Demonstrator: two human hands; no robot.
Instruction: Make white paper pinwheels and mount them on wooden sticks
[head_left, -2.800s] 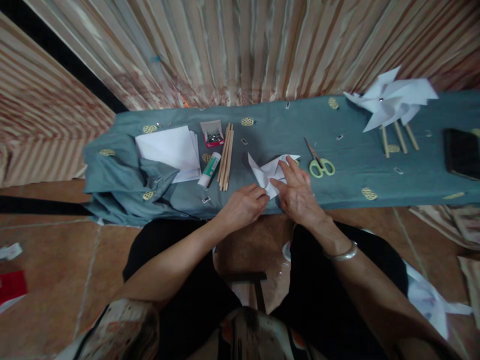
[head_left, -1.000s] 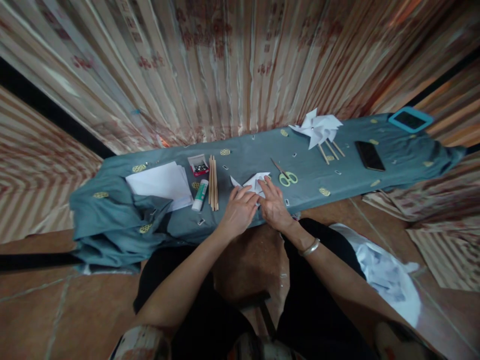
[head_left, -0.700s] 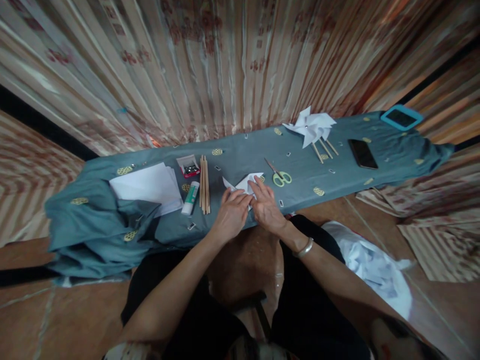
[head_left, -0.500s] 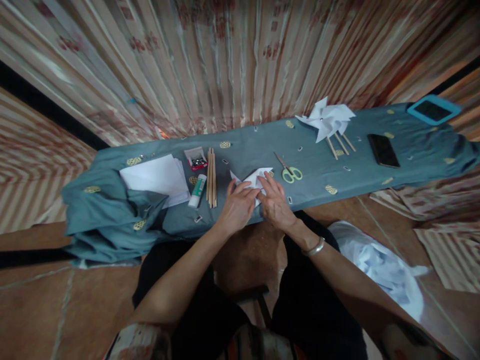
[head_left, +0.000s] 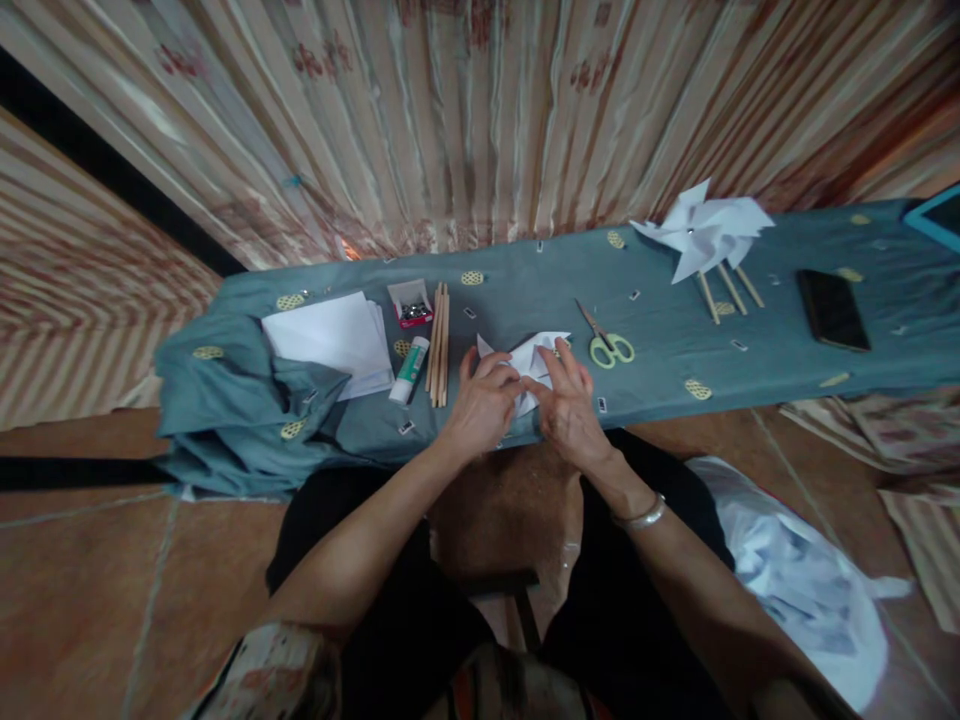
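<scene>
Two bare hands meet over one white paper (head_left: 529, 352), which lies near the front edge of the table (head_left: 540, 285), about at the middle of its length. This paper has pointed, folded corners, and two of them stick out beyond the fingers, toward the back edge. The left hand (head_left: 484, 402) bends its fingers over the left part of the paper, with the thumb apart from them; I cannot tell if it pinches a fold. The right hand (head_left: 571, 405) has its fingers partly spread, and its fingertips touch the right part; if the thumb squeezes the paper from below, I cannot tell. A silver bracelet (head_left: 643, 514) is around the right wrist.

To the left of the hands lie several wooden sticks (head_left: 438, 348), and just beside them a glue stick (head_left: 409, 370) and an open red box (head_left: 412, 308) with small shiny pieces inside. Nearer to the left end is a stack of white sheets (head_left: 326, 345), one corner covered by the bunched cloth (head_left: 247, 410). On the right side of the hands, green-handled scissors (head_left: 610, 348) lie near them. Farther along the back edge rest paper pinwheels (head_left: 709, 230) on sticks, and a dark phone (head_left: 832, 310) is toward the right end.
</scene>
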